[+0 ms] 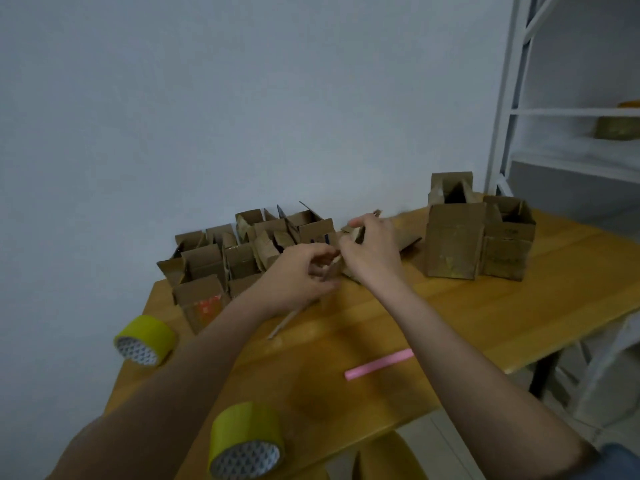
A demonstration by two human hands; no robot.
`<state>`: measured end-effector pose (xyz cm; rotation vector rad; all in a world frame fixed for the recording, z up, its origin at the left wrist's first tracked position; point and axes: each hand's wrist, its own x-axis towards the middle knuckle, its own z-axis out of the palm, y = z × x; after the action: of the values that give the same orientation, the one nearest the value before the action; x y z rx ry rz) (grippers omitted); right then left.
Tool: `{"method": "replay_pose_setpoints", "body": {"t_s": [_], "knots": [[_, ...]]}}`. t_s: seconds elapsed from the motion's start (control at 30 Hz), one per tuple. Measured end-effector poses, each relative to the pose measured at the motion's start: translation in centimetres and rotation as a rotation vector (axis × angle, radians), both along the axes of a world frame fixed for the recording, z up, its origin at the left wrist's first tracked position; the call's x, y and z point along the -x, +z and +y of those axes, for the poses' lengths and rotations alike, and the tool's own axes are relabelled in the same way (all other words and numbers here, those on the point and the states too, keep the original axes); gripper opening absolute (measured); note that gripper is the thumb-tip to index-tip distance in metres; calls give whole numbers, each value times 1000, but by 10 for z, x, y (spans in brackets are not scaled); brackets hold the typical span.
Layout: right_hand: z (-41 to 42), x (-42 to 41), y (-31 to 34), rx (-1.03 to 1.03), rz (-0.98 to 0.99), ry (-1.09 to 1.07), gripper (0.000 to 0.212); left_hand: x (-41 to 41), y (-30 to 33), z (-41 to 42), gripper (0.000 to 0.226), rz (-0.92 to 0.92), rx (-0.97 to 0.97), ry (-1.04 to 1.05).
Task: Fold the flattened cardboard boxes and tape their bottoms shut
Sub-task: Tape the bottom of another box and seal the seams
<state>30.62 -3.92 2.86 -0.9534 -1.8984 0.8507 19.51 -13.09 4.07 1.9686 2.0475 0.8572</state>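
Observation:
Both hands work on one small flattened cardboard box (403,242) at the middle of the wooden table (485,317). My left hand (299,275) pinches a flap at its near end. My right hand (372,249) grips its upper part, and most of the box is hidden behind it. A cluster of small folded boxes (242,251) with open tops stands at the back left. Two taller folded boxes (478,237) stand at the back right. Two yellow tape rolls lie near me, one (145,339) at the table's left edge and one (246,441) at the front edge.
A pink strip (379,363) lies on the table between my forearms. A white metal shelf (571,112) stands at the right with a tape roll (616,128) on it. The wall runs close behind the table. The table's front right corner drops off near my right elbow.

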Motion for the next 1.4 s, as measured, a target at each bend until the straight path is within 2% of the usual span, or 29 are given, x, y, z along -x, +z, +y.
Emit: {"method": "replay_pose_setpoints", "body": {"t_s": [0.07, 0.2, 0.3, 0.43, 0.57, 0.7, 0.97, 1.03, 1.13, 1.17, 1.23, 1.33, 1.4], "knots": [[-9, 10, -6, -38, 19, 34, 30, 13, -7, -16, 19, 40, -56, 88], [-5, 17, -21, -157, 31, -183, 36, 45, -17, -50, 22, -76, -54, 237], [10, 18, -35, -18, -3, -268, 44, 66, -22, -74, 19, -280, -94, 351], [12, 29, -53, 152, 89, -104, 53, 93, -32, -96, 24, -572, -135, 419], [4, 38, -57, 251, 176, 34, 55, 104, -41, -108, 32, -706, -144, 424], [-1, 46, -57, 267, 185, 66, 51, 110, -49, -113, 33, -779, -251, 437], [-17, 59, -56, 106, 156, 193, 46, 96, -47, -103, 70, -629, -438, 476], [-18, 57, -60, 50, 147, 211, 45, 96, -52, -103, 61, -582, -482, 498], [-17, 50, -66, -10, 155, 231, 44, 94, -64, -107, 26, -358, -533, 549], [-16, 47, -68, -22, 157, 234, 42, 93, -68, -111, 22, -330, -541, 531], [-14, 44, -69, -35, 167, 232, 38, 88, -76, -119, 43, -295, -506, 438], [-14, 40, -70, 6, 198, 256, 31, 93, -86, -126, 75, -167, -332, 351], [-16, 36, -73, 46, 230, 315, 36, 98, -92, -126, 82, -130, -235, 334]]}}
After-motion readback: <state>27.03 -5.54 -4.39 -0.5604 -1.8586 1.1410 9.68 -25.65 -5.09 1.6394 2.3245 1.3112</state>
